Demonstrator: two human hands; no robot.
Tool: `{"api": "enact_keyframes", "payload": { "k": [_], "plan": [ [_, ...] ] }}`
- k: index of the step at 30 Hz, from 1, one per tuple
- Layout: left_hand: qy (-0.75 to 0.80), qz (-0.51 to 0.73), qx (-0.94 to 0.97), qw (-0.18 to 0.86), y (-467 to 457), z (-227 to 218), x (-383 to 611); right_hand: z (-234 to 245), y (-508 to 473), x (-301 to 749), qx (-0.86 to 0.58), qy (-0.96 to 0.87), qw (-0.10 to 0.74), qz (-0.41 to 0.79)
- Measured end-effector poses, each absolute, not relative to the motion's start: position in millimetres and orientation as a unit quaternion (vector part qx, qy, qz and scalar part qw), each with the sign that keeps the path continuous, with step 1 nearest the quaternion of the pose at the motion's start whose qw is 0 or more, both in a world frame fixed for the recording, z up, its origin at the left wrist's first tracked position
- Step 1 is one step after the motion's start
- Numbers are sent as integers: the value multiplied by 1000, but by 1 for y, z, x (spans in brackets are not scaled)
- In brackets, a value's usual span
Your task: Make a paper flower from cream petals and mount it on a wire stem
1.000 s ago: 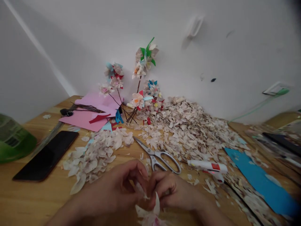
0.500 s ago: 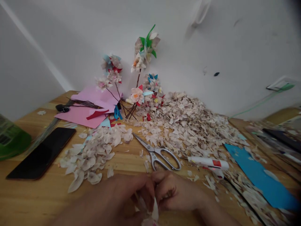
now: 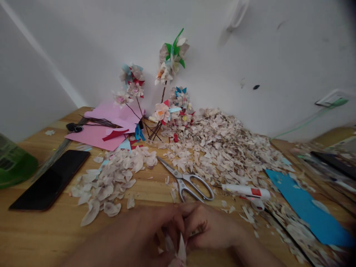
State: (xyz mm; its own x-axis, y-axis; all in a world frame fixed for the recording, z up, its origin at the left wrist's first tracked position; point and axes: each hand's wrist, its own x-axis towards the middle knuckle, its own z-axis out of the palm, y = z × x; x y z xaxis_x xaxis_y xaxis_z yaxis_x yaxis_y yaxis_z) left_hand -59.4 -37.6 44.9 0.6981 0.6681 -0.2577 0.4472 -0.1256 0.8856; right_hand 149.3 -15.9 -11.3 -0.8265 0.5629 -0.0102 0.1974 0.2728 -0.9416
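Note:
At the bottom edge, my left hand (image 3: 150, 228) is curled around a handmade flower (image 3: 181, 250) with pale, papery petals and a hint of pink. The flower is partly cut off by the frame. Pressed against it from the other side, my right hand (image 3: 211, 226) has its fingers closed at the flower's petals; its fingertips are partly hidden. Just beyond my hands lie silver scissors (image 3: 182, 177), blades pointing away to the left. A white glue gun (image 3: 246, 191) with a red label rests right of them. Loose pale petals (image 3: 111, 181) are heaped left of the scissors.
Finished flowers (image 3: 162, 111) on brown stems lean against the wall. A large pile of dry scraps (image 3: 222, 144) spreads at the back right. Blue paper (image 3: 306, 207) lies right; pink paper (image 3: 91, 135), a black phone (image 3: 51, 181) and a green bottle (image 3: 16, 163) are left.
The flower's petals have shifted slightly left and down between my hands, and another petal shows more beside my left fingers. Both hands stay nearly in place.

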Motion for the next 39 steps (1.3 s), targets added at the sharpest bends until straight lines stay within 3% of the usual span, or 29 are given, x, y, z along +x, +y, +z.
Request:
{"api": "enact_keyframes", "payload": {
  "k": [4,13,21,39],
  "plan": [
    [369,113,734,558,-37,46,-59,-10,-15,150,-241,-781,168,551],
    [350,226,580,700,-30,29,-62,-13,-11,153,-266,-764,193,555],
    [253,305,476,785,-27,17,-52,-14,-7,153,-253,-743,227,577],
    [369,275,398,794,-23,8,-55,-18,-6,155,-298,-740,285,531]
  ]
}}
